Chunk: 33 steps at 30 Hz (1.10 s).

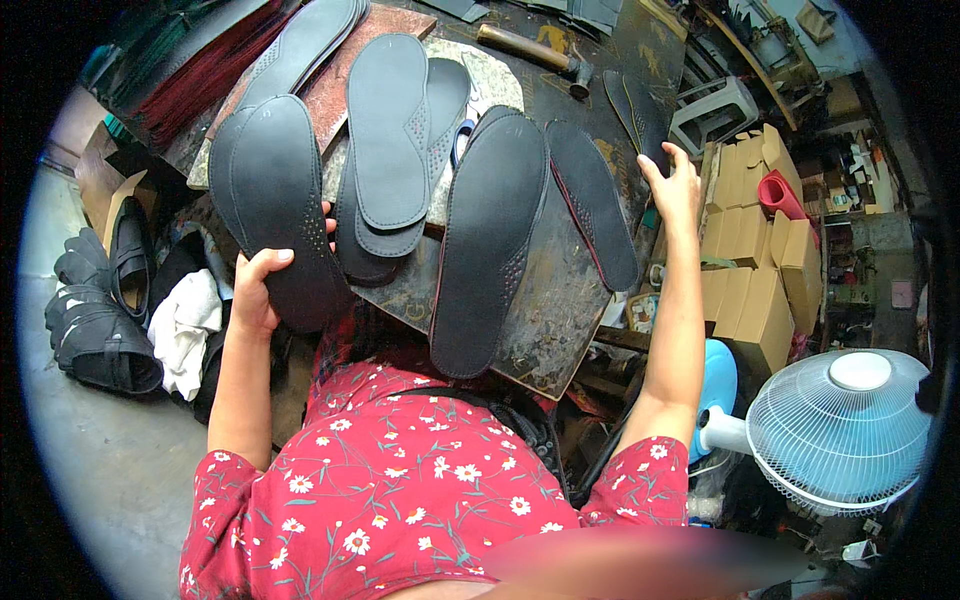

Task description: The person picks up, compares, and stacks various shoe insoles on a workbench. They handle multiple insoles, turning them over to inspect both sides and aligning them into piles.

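From the head view, a dark, stained bench [570, 300] fills the middle of a crowded workshop, with a grey floor [90, 450] to the person's left and stacked cardboard boxes [755, 290] to the right. The left hand [255, 295] is closed on a black insole [280, 200], thumb over its lower edge and fingertips showing at its right side; the insole is long, rounded at both ends, matte, with a patch of small punched dots, and it sits tilted at the bench's left edge with a second like piece just behind it. The right hand [672, 185] reaches to the bench's far right edge, fingers spread, touching the end of a dark insole [635, 110] there; whether it grips it I cannot tell. Between the hands lie more insoles: a stack [390, 140] overlapping on a speckled slab [495, 85], a large one [490, 240] hanging over the near edge, and a narrower one [595, 205] beside it. A hammer [535, 55] rests at the far side. On the floor to the left are black sandals [95, 320] and a white cloth [185, 325]; to the lower right stands a pale blue fan [840, 430]. The person's red flowered shirt [400, 500] fills the lower part.
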Motion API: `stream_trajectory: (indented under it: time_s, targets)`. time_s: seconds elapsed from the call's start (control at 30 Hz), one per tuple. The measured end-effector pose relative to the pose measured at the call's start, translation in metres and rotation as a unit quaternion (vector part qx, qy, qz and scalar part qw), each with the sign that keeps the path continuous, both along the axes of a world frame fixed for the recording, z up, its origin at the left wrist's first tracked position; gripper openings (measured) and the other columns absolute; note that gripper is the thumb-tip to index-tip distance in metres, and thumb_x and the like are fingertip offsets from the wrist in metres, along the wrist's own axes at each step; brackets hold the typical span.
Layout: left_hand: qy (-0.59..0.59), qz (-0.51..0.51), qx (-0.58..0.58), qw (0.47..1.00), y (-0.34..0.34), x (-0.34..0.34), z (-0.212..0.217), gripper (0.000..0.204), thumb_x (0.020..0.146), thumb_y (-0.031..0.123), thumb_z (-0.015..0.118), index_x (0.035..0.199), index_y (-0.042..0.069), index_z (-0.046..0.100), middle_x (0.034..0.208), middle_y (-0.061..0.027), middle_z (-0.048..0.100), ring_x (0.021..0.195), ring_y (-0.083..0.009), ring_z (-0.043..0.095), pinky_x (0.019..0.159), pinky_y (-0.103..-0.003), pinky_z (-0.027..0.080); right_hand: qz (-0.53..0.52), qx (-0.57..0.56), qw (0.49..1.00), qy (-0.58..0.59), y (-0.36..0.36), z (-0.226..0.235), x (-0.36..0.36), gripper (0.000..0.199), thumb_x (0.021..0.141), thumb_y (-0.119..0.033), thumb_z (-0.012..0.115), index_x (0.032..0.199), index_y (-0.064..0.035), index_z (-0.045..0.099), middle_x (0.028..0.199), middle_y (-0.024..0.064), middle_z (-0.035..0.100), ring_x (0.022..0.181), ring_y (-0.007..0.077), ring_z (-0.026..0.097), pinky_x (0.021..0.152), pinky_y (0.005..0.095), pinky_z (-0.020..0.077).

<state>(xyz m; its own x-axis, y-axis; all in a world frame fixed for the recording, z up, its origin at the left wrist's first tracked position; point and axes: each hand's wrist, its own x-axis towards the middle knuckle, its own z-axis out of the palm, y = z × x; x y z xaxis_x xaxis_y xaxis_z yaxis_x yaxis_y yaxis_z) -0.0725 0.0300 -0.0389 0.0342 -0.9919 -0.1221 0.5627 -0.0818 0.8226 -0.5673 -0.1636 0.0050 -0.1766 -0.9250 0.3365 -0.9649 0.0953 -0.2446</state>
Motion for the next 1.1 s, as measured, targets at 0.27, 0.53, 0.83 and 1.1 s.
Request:
stream_trajectory:
  time_s: [0.27, 0.53, 0.83, 1.1]
  targets:
    - [-0.002, -0.004, 0.000, 1.000, 0.001, 0.001, -0.002, 0.069, 0.070, 0.012, 0.059, 0.134, -0.011, 0.047, 0.132, -0.0251, 0.059, 0.116, -0.0345, 0.063, 0.098, -0.046, 0.053, -0.004, -0.005, 0.987, -0.159, -0.041, -0.032, -0.040, 0.075, 0.077, -0.050, 0.076, 0.137, -0.0120, 0.054, 0.126, 0.0188, 0.065, 0.118, 0.0333, 0.061, 0.099, 0.0434, 0.0461]
    - [0.013, -0.005, 0.003, 1.000, 0.001, 0.002, -0.003, 0.073, 0.070, 0.012, 0.059, 0.138, -0.010, 0.044, 0.135, -0.0247, 0.056, 0.118, -0.0330, 0.061, 0.099, -0.044, 0.053, -0.037, 0.071, 0.798, -0.597, -0.009, -0.002, -0.063, 0.053, 0.098, -0.056, 0.041, 0.127, -0.0152, 0.059, 0.113, 0.0082, 0.072, 0.099, 0.0195, 0.065, 0.086, 0.0383, 0.0455]
    - [0.011, -0.010, -0.003, 1.000, 0.002, 0.002, -0.004, 0.072, 0.071, 0.013, 0.059, 0.138, -0.010, 0.043, 0.135, -0.0245, 0.056, 0.118, -0.0326, 0.061, 0.099, -0.043, 0.053, -0.001, 0.024, 0.975, -0.220, -0.033, -0.018, -0.038, 0.059, 0.086, -0.044, 0.068, 0.132, -0.0083, 0.056, 0.120, 0.0171, 0.066, 0.113, 0.0301, 0.062, 0.097, 0.0386, 0.0457]
    - [-0.005, -0.008, 0.000, 1.000, 0.002, 0.003, -0.005, 0.071, 0.071, 0.013, 0.058, 0.137, -0.010, 0.044, 0.135, -0.0246, 0.056, 0.119, -0.0327, 0.061, 0.099, -0.043, 0.053, 0.039, 0.054, 0.996, 0.055, -0.012, -0.007, -0.008, 0.055, 0.080, -0.038, 0.072, 0.123, -0.0088, 0.056, 0.111, 0.0199, 0.068, 0.104, 0.0389, 0.065, 0.092, 0.0465, 0.0493]
